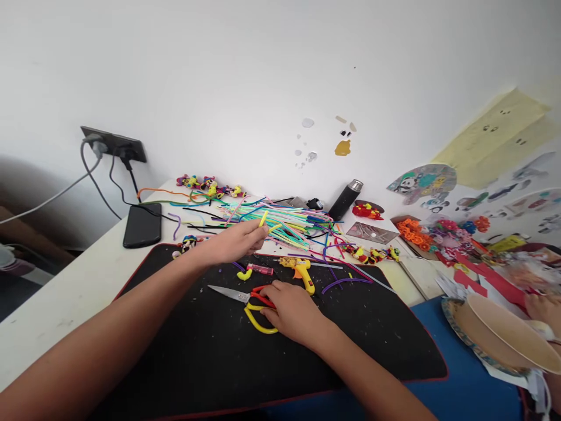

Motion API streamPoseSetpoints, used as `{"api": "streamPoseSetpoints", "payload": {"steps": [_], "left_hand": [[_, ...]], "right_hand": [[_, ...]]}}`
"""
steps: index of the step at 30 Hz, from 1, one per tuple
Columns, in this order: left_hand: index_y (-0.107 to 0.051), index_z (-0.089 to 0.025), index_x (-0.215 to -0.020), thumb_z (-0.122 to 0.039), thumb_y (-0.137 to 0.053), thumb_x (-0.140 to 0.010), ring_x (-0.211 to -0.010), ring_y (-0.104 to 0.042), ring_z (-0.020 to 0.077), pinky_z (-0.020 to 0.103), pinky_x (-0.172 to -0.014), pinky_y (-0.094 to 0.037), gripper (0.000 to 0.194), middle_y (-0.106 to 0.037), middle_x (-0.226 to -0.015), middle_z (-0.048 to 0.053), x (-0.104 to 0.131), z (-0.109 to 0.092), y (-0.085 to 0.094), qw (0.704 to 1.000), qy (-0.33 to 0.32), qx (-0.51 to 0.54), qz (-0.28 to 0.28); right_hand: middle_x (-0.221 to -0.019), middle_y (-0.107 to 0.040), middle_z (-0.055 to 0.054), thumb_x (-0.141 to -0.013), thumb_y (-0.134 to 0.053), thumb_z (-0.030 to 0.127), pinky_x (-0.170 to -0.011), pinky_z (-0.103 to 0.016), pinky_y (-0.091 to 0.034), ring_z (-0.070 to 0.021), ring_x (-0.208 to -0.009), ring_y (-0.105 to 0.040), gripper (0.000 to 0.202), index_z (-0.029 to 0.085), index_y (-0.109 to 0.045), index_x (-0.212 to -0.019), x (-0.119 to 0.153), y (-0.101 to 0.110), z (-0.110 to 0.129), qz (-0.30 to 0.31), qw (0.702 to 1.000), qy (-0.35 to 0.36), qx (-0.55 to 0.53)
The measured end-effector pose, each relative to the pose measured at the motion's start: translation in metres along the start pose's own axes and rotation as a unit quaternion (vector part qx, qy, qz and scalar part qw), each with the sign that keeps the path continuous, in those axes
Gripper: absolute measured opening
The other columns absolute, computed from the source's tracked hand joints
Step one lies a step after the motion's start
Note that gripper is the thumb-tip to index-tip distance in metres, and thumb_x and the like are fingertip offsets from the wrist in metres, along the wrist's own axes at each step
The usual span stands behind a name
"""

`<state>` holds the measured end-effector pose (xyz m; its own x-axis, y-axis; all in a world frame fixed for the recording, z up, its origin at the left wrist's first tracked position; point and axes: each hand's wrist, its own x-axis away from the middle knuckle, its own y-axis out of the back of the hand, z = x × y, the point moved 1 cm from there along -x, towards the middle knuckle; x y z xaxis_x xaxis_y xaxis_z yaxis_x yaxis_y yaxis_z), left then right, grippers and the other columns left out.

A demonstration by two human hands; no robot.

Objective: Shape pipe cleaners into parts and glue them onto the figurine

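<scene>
My left hand is raised over the back edge of the black mat, its fingers pinched on a yellow pipe cleaner whose ends stick out past the fingertips. Lower and to the right, my right hand has its fingers closed on the red and yellow handles of the scissors. Their blades lie together on the mat, pointing left. Between the hands sit a curled yellow piece and a small pink tube. Right of these lies a yellow glue gun.
Behind the mat lies a pile of coloured pipe cleaners. A phone is at the left, a black flask at the back. Far right, another person's hand is near a bowl.
</scene>
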<state>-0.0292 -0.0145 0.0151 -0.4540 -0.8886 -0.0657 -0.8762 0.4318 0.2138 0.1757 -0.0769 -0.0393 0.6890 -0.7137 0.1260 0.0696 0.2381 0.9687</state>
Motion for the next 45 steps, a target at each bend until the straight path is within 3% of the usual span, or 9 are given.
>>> {"api": "streamPoseSetpoints", "payload": {"steps": [6,11,17,20,27,31,34,37,45], "left_hand": [[-0.038,-0.024,-0.078,-0.062,-0.049,-0.097,-0.054,-0.027,0.0106,0.024,-0.048,-0.026,0.044,-0.033,-0.065,-0.007,-0.001,-0.003,0.001,1.000,0.006,0.012,0.003],[-0.037,-0.024,-0.077,-0.066,-0.048,-0.095,-0.053,-0.027,0.0110,0.024,-0.048,-0.027,0.047,-0.033,-0.065,-0.007,-0.002,0.001,0.001,1.000,0.015,0.009,0.001],[-0.037,-0.024,-0.077,-0.071,-0.048,-0.093,-0.054,-0.029,0.0111,0.024,-0.050,-0.029,0.051,-0.034,-0.064,-0.007,-0.003,0.002,0.001,1.000,0.008,-0.002,-0.003],[-0.037,-0.024,-0.076,-0.070,-0.047,-0.093,-0.054,-0.028,0.0112,0.025,-0.050,-0.029,0.050,-0.033,-0.064,-0.007,-0.002,-0.002,0.000,1.000,0.011,-0.007,-0.004],[-0.037,-0.024,-0.071,-0.065,-0.039,-0.099,-0.055,-0.028,0.0131,0.027,-0.051,-0.031,0.050,-0.034,-0.063,-0.005,0.005,-0.020,0.007,0.998,-0.014,-0.051,-0.036],[-0.039,-0.023,-0.069,-0.066,-0.039,-0.099,-0.056,-0.028,0.0131,0.027,-0.051,-0.030,0.052,-0.034,-0.063,-0.004,0.005,-0.022,0.008,0.998,-0.020,-0.047,-0.038],[-0.037,-0.024,-0.069,-0.069,-0.041,-0.096,-0.054,-0.024,0.0128,0.026,-0.048,-0.027,0.053,-0.031,-0.062,-0.006,0.003,-0.019,0.005,0.999,0.010,-0.032,-0.025],[-0.036,-0.025,-0.070,-0.071,-0.043,-0.094,-0.053,-0.022,0.0125,0.026,-0.047,-0.024,0.053,-0.028,-0.062,-0.007,0.002,-0.016,0.003,0.999,0.028,-0.026,-0.022],[-0.039,-0.024,-0.068,-0.069,-0.041,-0.095,-0.055,-0.025,0.0132,0.029,-0.052,-0.027,0.053,-0.032,-0.063,-0.005,0.002,-0.014,0.005,0.996,0.033,-0.067,-0.040]], "right_hand": [[-0.088,-0.071,0.000,-0.087,-0.075,0.030,-0.066,-0.027,-0.039,-0.0168,-0.075,-0.065,0.028,0.023,-0.071,-0.113,0.006,0.001,0.003,-0.002,0.987,-0.036,-0.159],[-0.080,-0.069,0.003,-0.084,-0.075,0.025,-0.059,-0.023,-0.035,-0.0113,-0.063,-0.058,0.026,0.024,-0.072,-0.111,0.009,-0.007,0.000,0.011,0.942,-0.071,-0.329],[-0.069,-0.067,0.005,-0.075,-0.086,0.046,-0.044,-0.018,-0.034,-0.0068,-0.045,-0.048,0.059,0.019,-0.065,-0.123,0.005,-0.027,-0.001,0.121,0.775,-0.137,-0.605],[-0.066,-0.067,0.006,-0.068,-0.091,0.051,-0.039,-0.017,-0.032,-0.0058,-0.039,-0.046,0.068,0.017,-0.064,-0.121,0.007,-0.029,0.002,0.140,0.721,-0.130,-0.666],[-0.077,-0.069,-0.001,-0.076,-0.087,0.052,-0.037,-0.018,-0.029,-0.0057,-0.039,-0.049,0.056,0.017,-0.062,-0.112,0.017,-0.012,-0.013,-0.027,0.623,-0.044,-0.780],[-0.074,-0.063,0.002,-0.082,-0.080,0.061,-0.037,-0.019,-0.032,-0.0072,-0.039,-0.050,0.061,0.019,-0.062,-0.122,0.016,-0.010,-0.021,-0.119,0.573,-0.008,-0.811],[-0.067,-0.060,0.004,-0.089,-0.072,0.062,-0.038,-0.020,-0.035,-0.0086,-0.040,-0.051,0.057,0.018,-0.062,-0.124,0.009,-0.013,-0.020,-0.124,0.575,-0.008,-0.809],[-0.067,-0.064,0.001,-0.091,-0.070,0.061,-0.040,-0.020,-0.038,-0.0129,-0.046,-0.060,0.056,0.016,-0.061,-0.124,0.006,-0.015,-0.017,-0.086,0.614,0.002,-0.784],[-0.095,-0.076,-0.013,-0.084,-0.067,0.077,-0.068,-0.030,-0.058,-0.0231,-0.079,-0.078,0.079,0.015,-0.059,-0.133,0.013,-0.006,-0.027,-0.069,0.655,0.042,-0.751]]}}
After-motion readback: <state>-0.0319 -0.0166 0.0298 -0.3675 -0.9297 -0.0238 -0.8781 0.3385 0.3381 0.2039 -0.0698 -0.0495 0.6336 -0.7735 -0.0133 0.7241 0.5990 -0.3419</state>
